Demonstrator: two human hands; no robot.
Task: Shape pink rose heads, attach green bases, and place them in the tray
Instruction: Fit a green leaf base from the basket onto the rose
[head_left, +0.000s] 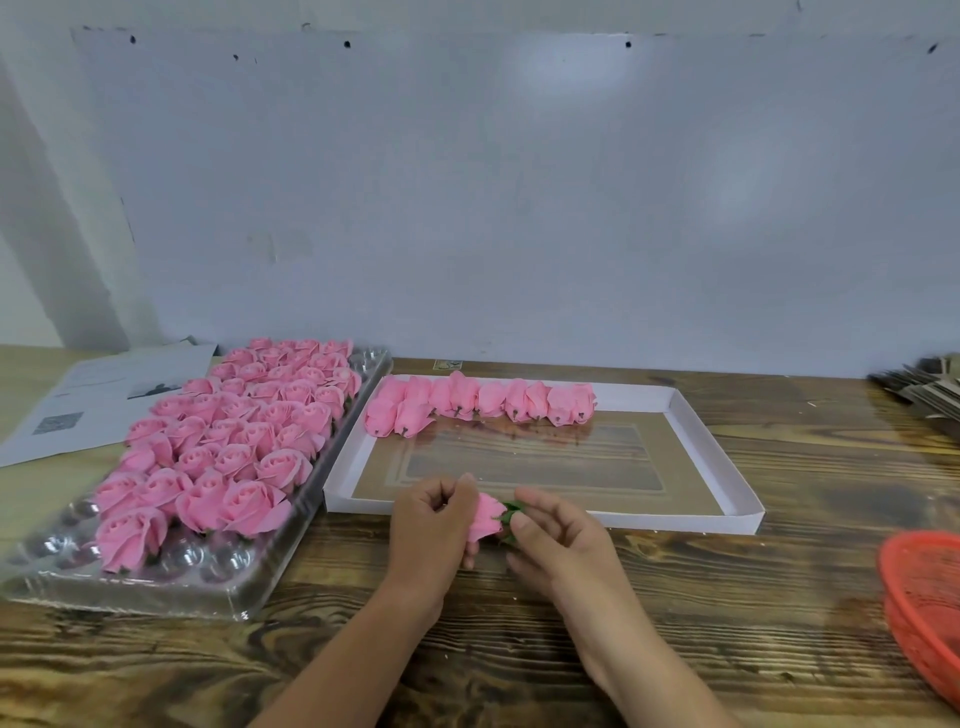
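Note:
My left hand (434, 525) grips a pink rose head (487, 520) just in front of the white tray (737, 470). My right hand (558, 540) pinches the green base (511, 512) at the rose's right end. Along the tray's far edge lies a row of several closed pink rose heads (480, 402) on their sides. To the left, a clear plastic blister tray (171, 582) holds several open pink roses (236, 441).
A red mesh basket (922, 597) sits at the right table edge. Printed paper sheets (93, 400) lie at the far left. A stack of brown cardboard pieces (919, 389) rests at the far right. A grey wall backs the wooden table (519, 649).

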